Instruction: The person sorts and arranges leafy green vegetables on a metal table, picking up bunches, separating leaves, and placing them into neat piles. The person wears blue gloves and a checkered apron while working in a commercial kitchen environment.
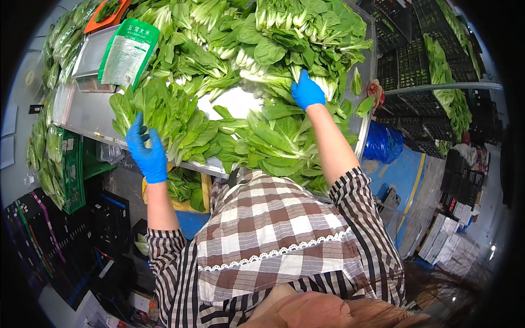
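Leafy green vegetables with white stems are heaped over the metal table in front of me. My right hand, in a blue glove, reaches into the right side of the heap. Its fingers are curled at the white stems and leaves there, partly hidden by the back of the hand. At the table's near left edge, my left hand, also blue-gloved, has its thumb and fingers apart. It is beside a loose bunch of broad-leaved greens, with the fingertips against the outer leaves.
A green and white printed bag and a grey tray lie at the back left. Beyond them is an orange container. Below the table sit a green crate and a yellow-rimmed container. Black crates are stacked on the right, near blue plastic.
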Demonstrator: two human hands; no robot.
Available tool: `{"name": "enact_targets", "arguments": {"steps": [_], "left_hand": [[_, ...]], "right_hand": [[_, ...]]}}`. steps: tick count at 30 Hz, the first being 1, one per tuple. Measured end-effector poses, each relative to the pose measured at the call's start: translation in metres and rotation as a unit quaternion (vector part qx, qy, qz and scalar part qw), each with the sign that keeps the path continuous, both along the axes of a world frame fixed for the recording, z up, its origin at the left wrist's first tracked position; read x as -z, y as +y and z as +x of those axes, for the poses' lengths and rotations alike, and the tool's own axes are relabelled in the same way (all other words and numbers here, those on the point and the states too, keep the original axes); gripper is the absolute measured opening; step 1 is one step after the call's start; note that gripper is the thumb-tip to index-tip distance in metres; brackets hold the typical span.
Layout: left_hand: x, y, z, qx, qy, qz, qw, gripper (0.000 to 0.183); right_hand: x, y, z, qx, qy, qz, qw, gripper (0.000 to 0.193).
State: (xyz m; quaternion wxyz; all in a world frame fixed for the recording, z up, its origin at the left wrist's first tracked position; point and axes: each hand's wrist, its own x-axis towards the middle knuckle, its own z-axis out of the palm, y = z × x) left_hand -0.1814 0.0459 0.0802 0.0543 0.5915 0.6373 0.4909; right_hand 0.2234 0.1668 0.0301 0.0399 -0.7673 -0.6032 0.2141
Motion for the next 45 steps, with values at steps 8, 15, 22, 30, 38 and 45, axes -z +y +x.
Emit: {"name": "enact_targets", "arguments": {"steps": [8,15,22,30,38,45], "left_hand": [[0.055,-0.008,0.146,0.309,-0.351,-0.364,0.805,0.037],[0.090,-0.013,0.202,0.299,-0.478,-0.459,0.687,0.026],[0.097,-0.020,0.197,0.231,-0.489,-0.456,0.707,0.020],[0.105,-0.013,0.177,0.181,-0.574,-0.372,0.707,0.022],[0.088,0.001,0.150,0.104,-0.570,-0.288,0.763,0.027],[0.027,-0.012,0.194,0.300,-0.560,-0.312,0.707,0.041]], "right_hand": [[0.006,-0.099,-0.027,0.042,0.560,0.049,0.826,0.041],[0.035,-0.162,-0.036,0.070,0.592,0.011,0.803,0.032],[0.042,-0.163,-0.028,0.145,0.691,-0.031,0.707,0.031],[0.045,-0.162,-0.035,0.152,0.784,-0.053,0.600,0.035],[0.043,-0.154,-0.018,0.176,0.730,0.042,0.659,0.033],[0.036,-0.156,-0.031,0.148,0.688,0.021,0.710,0.030]]}}
